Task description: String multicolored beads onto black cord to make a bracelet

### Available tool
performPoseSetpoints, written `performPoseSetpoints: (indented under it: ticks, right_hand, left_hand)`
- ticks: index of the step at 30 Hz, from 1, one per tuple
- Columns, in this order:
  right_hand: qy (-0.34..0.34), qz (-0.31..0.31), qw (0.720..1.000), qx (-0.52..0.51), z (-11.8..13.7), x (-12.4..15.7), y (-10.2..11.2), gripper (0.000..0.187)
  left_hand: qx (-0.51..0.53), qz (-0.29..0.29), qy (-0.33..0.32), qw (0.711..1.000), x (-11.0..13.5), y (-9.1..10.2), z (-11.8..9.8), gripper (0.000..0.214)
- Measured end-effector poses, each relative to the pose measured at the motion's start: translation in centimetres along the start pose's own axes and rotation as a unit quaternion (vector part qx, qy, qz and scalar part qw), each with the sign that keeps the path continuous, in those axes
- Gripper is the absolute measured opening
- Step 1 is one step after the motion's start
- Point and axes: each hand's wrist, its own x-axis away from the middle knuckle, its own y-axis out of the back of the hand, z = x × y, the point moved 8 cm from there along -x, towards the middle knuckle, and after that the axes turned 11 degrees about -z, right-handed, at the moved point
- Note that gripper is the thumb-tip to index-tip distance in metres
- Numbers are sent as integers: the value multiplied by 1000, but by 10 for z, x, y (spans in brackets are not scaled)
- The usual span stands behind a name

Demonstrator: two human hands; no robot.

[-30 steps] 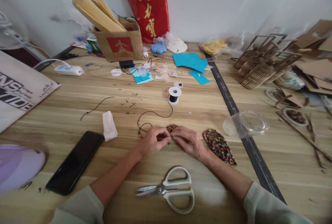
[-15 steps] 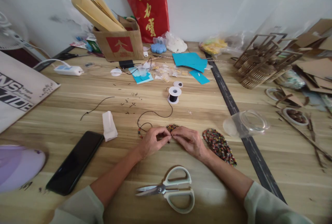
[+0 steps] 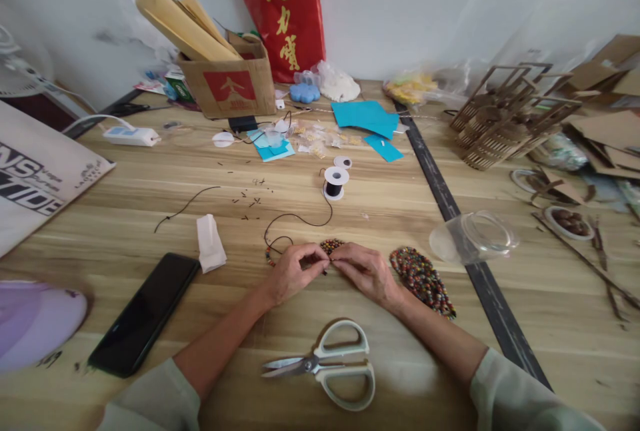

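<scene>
Well off the table (image 3: 240, 364)'s far edge, left hand (image 3: 300, 270) and right hand (image 3: 365, 272) pinch cord (image 3: 293, 214) apparently uncut from spool (image 3: 335, 189), beads (image 3: 423, 279) strung.

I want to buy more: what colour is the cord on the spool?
The cord is black, shown best in the head view.

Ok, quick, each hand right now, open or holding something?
Left hand: closed in a pinch; what it holds is too small to tell.
Right hand: also pinched closed; its hold can't be made out.
</scene>
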Motion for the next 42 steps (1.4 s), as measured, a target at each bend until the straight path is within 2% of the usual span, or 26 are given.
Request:
performPoseSetpoints:
  ticks: [42]
  right_hand:
    - [-35,18,999,-29,-2,-4,-2,18]
  left_hand:
    - [-4,-1,11,1000,-1,0,0,9]
